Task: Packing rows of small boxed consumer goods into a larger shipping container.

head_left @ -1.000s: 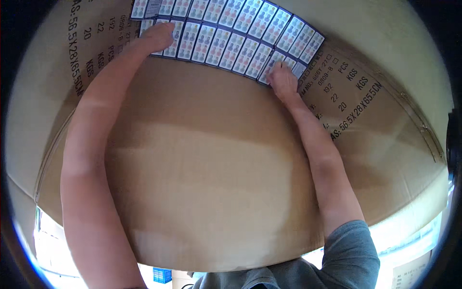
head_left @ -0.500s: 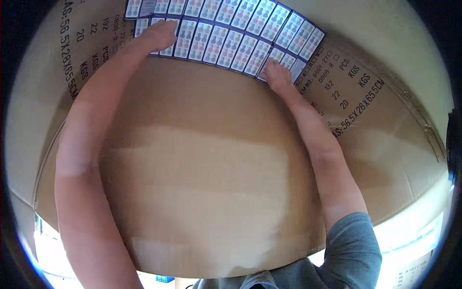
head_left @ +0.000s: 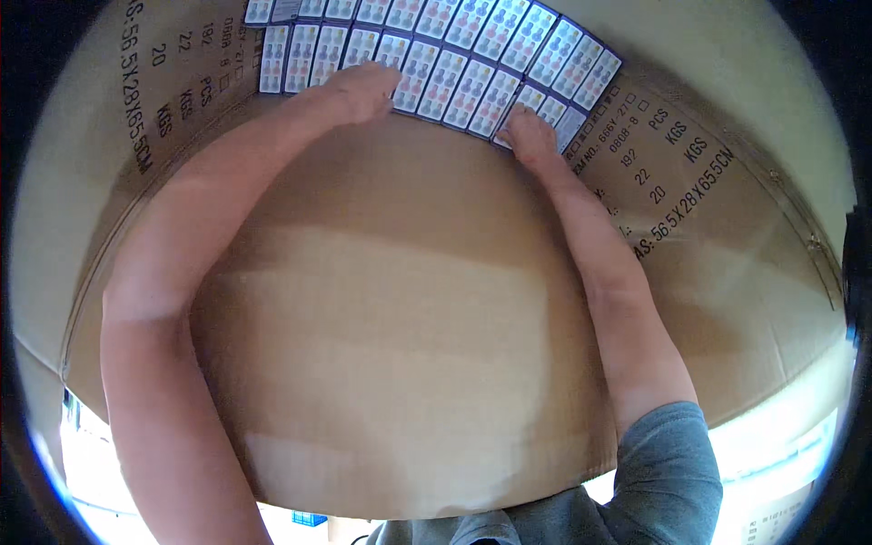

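Our left hand [head_left: 365, 91] curls over the near row of dark-edged packs [head_left: 470, 89], left of middle; our right hand [head_left: 530, 132] curls near its right end. We cannot tell whether either grips. Two rows span the far side of brown cardboard [head_left: 391, 318].

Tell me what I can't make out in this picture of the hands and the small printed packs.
All in the head view:
- Parts of the small printed packs in the near row: covered by the left hand and right hand.
- Any grip: the backs of the hands hide the undersides of the fingers.
- Left part of the far row: cut off by the top edge.
- Fine detail of the packs' pictures: too small.
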Available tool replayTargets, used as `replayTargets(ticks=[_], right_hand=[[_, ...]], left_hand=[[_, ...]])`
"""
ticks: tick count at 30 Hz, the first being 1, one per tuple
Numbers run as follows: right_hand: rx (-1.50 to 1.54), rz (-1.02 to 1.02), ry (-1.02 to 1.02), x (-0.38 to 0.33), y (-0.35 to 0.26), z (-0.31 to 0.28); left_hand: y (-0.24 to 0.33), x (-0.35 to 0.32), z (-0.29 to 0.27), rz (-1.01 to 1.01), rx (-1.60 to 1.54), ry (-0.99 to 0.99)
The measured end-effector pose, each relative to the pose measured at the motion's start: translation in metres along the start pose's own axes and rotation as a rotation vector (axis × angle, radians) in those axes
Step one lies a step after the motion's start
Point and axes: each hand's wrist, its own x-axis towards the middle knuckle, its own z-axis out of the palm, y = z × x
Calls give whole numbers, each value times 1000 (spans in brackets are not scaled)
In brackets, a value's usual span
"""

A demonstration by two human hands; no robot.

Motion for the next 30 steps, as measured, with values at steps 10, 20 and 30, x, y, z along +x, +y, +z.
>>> replayTargets(ticks=[10, 20, 30], right_hand=[[5, 65, -4, -10, -2, -15], [26, -16, 80, -41, 14, 5], [-261, -125, 196, -64, 49, 7]], left_hand=[[124, -70, -65, 337, -674, -199], [163, -201, -83, 572, -1210, -1114], [201, -177, -105, 685, -1314, -1295]])
